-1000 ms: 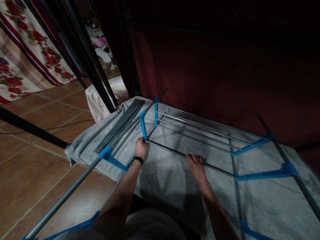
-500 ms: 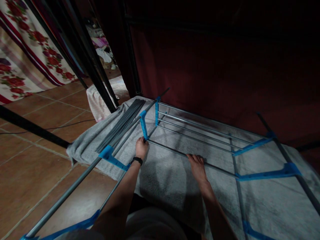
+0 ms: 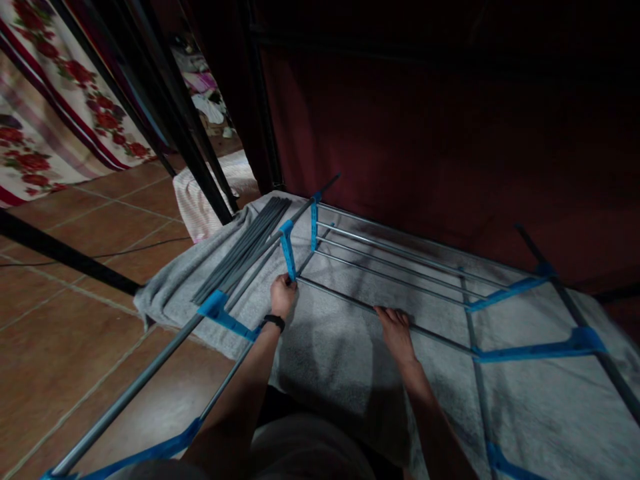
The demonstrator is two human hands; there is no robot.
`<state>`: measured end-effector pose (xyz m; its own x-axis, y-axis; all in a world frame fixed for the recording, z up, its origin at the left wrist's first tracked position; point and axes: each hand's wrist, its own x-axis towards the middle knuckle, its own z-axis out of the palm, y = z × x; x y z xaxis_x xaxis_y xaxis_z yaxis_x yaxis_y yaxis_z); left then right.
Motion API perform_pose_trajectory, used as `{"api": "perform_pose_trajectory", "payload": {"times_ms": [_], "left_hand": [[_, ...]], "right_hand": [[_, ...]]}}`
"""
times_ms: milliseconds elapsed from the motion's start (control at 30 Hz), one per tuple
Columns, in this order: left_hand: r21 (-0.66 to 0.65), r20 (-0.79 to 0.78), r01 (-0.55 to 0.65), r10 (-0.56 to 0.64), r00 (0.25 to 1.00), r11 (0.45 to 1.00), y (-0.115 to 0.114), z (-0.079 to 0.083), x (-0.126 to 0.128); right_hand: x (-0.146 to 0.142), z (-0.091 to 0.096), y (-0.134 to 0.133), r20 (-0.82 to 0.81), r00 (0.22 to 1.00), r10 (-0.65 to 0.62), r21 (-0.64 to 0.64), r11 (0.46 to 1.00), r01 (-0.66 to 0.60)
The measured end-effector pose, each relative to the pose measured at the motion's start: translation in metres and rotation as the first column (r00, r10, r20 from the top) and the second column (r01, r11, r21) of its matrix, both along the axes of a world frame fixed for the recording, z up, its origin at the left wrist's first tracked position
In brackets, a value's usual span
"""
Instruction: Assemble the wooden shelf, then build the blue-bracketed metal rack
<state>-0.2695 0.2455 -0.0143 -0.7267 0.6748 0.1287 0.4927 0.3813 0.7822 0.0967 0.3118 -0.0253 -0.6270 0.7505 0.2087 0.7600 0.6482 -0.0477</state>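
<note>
A rack frame of grey metal tubes and blue plastic brackets lies across a grey blanket (image 3: pixel 330 373). My left hand (image 3: pixel 283 297), with a black band on its wrist, is closed at the lower end of a blue bracket (image 3: pixel 287 250), where a crossbar meets it; the fingertips are partly hidden. Farther right, my right hand (image 3: pixel 395 327) has its fingers wrapped over that same metal crossbar (image 3: pixel 345 295). The bar's right end meets another blue bracket (image 3: pixel 535 350). Beyond it, several thinner parallel rods (image 3: pixel 395 248) run between the brackets near the wall side.
A bundle of loose grey tubes (image 3: pixel 245 247) lies on the blanket at left. Dark metal posts (image 3: pixel 195 147) stand behind it. A dark red cloth (image 3: pixel 425 153) hangs at the back. Tiled floor (image 3: pixel 90 333) and a flowered curtain (image 3: pixel 75 93) are at left.
Almost nothing differs. Both hands keep their places on the rack, and the right-hand bracket has shifted very slightly.
</note>
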Motion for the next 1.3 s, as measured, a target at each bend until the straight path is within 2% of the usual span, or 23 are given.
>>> {"api": "perform_pose_trajectory", "payload": {"times_ms": [133, 300, 533, 767, 933, 1300], "left_hand": [[-0.001, -0.086, 0.029, -0.029, 0.996, 1.0, -0.0032, 0.0027, 0.0006], [0.009, -0.101, 0.009, -0.008, 0.995, 1.0, -0.0066, 0.0049, 0.0041], [-0.021, -0.05, -0.03, 0.029, 0.998, 0.999, -0.0074, 0.0074, 0.002], [-0.028, -0.011, -0.044, 0.044, 0.999, 0.999, -0.0072, 0.0027, -0.0004], [-0.045, 0.079, -0.08, 0.083, 0.993, 0.996, -0.0038, -0.0004, -0.0015], [-0.022, 0.106, -0.089, 0.09, 0.99, 0.996, -0.0034, -0.0003, 0.0005]], "right_hand": [[-0.0006, 0.0004, -0.0012, 0.023, 1.0, -0.004, -0.007, 1.0, 0.004], [-0.0003, 0.0018, -0.0005, 0.014, 1.0, 0.008, -0.02, 1.0, -0.008], [0.0001, 0.0019, -0.0009, -0.037, 0.999, 0.015, -0.021, 1.0, -0.016], [0.0016, -0.0004, -0.0004, -0.038, 0.999, 0.018, -0.024, 1.0, -0.019], [0.0019, -0.0015, -0.0004, -0.044, 0.999, 0.011, -0.033, 0.999, -0.013], [0.0029, -0.0024, -0.0009, -0.053, 0.999, 0.009, -0.029, 1.0, -0.011]]}}
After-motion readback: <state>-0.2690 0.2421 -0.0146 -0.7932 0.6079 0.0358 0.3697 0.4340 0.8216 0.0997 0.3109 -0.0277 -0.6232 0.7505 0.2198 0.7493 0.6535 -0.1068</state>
